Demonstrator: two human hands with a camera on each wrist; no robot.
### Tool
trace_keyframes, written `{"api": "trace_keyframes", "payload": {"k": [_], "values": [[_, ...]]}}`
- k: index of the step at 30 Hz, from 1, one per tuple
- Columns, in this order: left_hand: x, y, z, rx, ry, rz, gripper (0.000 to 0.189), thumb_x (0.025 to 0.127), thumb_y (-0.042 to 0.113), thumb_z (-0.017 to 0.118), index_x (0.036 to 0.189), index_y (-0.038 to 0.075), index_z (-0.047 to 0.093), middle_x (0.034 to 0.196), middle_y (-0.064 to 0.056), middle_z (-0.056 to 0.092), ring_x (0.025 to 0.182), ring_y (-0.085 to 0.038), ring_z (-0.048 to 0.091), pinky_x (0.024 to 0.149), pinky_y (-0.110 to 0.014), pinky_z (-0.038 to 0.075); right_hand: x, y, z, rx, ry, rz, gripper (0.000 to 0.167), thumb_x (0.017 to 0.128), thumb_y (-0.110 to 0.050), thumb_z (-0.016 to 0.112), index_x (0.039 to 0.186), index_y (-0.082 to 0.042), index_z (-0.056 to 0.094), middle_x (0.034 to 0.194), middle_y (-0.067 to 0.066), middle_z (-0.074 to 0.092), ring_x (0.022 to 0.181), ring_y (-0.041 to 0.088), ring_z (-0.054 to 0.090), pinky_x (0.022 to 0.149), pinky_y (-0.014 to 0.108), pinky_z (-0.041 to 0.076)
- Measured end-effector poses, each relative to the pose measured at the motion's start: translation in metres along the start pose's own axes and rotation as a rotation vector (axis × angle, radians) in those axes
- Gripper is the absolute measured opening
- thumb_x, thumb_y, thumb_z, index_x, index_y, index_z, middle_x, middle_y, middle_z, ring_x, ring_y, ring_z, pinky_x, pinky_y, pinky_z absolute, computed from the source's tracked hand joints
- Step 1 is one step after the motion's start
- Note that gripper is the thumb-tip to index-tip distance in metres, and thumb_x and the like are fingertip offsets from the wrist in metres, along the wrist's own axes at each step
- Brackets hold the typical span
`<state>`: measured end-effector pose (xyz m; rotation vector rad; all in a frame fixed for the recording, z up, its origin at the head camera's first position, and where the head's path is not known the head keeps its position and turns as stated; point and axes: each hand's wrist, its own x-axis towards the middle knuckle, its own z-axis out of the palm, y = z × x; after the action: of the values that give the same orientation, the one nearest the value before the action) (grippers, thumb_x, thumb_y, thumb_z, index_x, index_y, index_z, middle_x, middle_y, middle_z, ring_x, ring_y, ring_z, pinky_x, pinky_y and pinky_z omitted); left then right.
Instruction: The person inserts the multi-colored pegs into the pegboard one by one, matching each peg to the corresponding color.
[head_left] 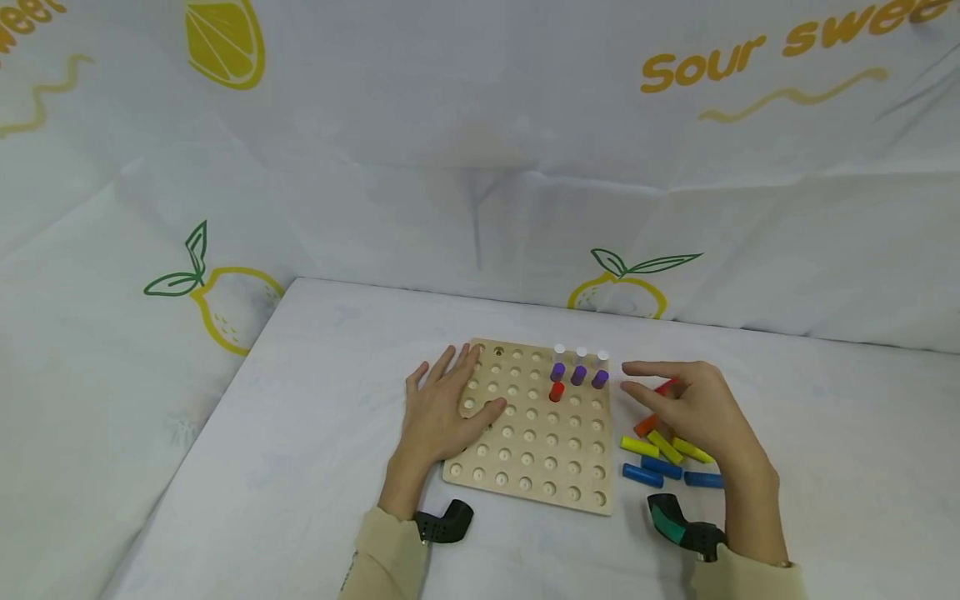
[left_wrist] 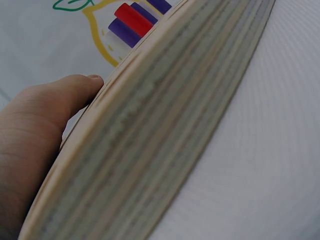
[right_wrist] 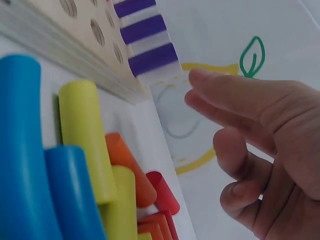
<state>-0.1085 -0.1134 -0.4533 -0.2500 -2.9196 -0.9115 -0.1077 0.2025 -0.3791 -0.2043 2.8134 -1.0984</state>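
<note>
A square wooden pegboard (head_left: pixel 538 450) with rows of round holes lies on the table. My left hand (head_left: pixel 438 421) rests on its left side with the fingers spread, and the thumb (left_wrist: pixel 82 92) lies over the edge in the left wrist view. White pegs (head_left: pixel 581 355) and purple pegs (head_left: pixel 578 375) stand upright at the back right corner of the board, with one red peg (head_left: pixel 557 392) in front of them. Just off the board's right edge hovers my right hand (head_left: pixel 701 408), thumb and forefinger apart with nothing between them. Its last two fingers (right_wrist: pixel 240 195) are bent.
Right of the board lie loose pegs: blue pegs (head_left: pixel 642 476), yellow pegs (head_left: pixel 639 447), an orange peg (head_left: pixel 645 425) and red pegs (right_wrist: pixel 162 192), partly under my right hand. A white lemon-print cloth (head_left: pixel 420 208) hangs behind the table.
</note>
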Motion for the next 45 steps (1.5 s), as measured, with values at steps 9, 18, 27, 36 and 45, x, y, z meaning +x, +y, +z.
{"api": "trace_keyframes", "payload": {"k": [9, 18, 27, 36, 45], "values": [[0.0, 0.0, 0.0, 0.004, -0.004, -0.008, 0.087, 0.088, 0.063, 0.059, 0.159, 0.018, 0.038, 0.163, -0.001, 0.041, 0.157, -0.025, 0.031, 0.125, -0.056, 0.015, 0.0, 0.018, -0.009, -0.143, -0.016, 0.116, 0.038, 0.094, -0.024, 0.073, 0.127, -0.005, 0.072, 0.057, 0.0, 0.055, 0.055, 0.018, 0.047, 0.045, 0.025, 0.033], [0.001, -0.001, 0.001, 0.006, 0.004, 0.001, 0.086, 0.088, 0.063, 0.059, 0.159, 0.018, 0.039, 0.162, -0.002, 0.042, 0.156, -0.025, 0.032, 0.125, -0.057, 0.016, 0.0, 0.031, -0.01, -0.156, -0.054, 0.155, 0.038, 0.094, -0.021, 0.072, 0.128, -0.004, 0.071, 0.065, -0.001, 0.054, 0.057, 0.018, 0.043, 0.046, 0.025, 0.031], [0.001, -0.001, 0.001, 0.002, 0.002, 0.001, 0.086, 0.088, 0.062, 0.059, 0.159, 0.018, 0.038, 0.162, -0.003, 0.042, 0.156, -0.026, 0.032, 0.124, -0.057, 0.015, 0.0, 0.035, -0.005, -0.195, -0.028, 0.185, 0.036, 0.094, -0.02, 0.072, 0.126, -0.002, 0.072, 0.111, 0.024, 0.072, 0.075, 0.021, 0.049, 0.053, 0.025, 0.037], [0.0, -0.001, 0.001, 0.006, -0.006, -0.005, 0.087, 0.088, 0.063, 0.059, 0.159, 0.018, 0.038, 0.163, -0.002, 0.041, 0.157, -0.025, 0.031, 0.125, -0.057, 0.015, 0.004, 0.028, 0.003, -0.214, 0.0, 0.147, 0.036, 0.095, -0.025, 0.073, 0.123, -0.002, 0.074, 0.077, 0.013, 0.068, 0.063, 0.02, 0.048, 0.051, 0.027, 0.031], [0.0, 0.0, 0.0, -0.001, -0.003, -0.003, 0.087, 0.088, 0.062, 0.059, 0.159, 0.017, 0.038, 0.163, -0.002, 0.041, 0.157, -0.025, 0.031, 0.125, -0.057, 0.015, 0.006, 0.025, 0.007, -0.24, 0.012, 0.119, 0.036, 0.091, -0.022, 0.078, 0.121, -0.003, 0.075, 0.119, 0.026, 0.072, 0.09, 0.033, 0.059, 0.063, 0.032, 0.045]]}}
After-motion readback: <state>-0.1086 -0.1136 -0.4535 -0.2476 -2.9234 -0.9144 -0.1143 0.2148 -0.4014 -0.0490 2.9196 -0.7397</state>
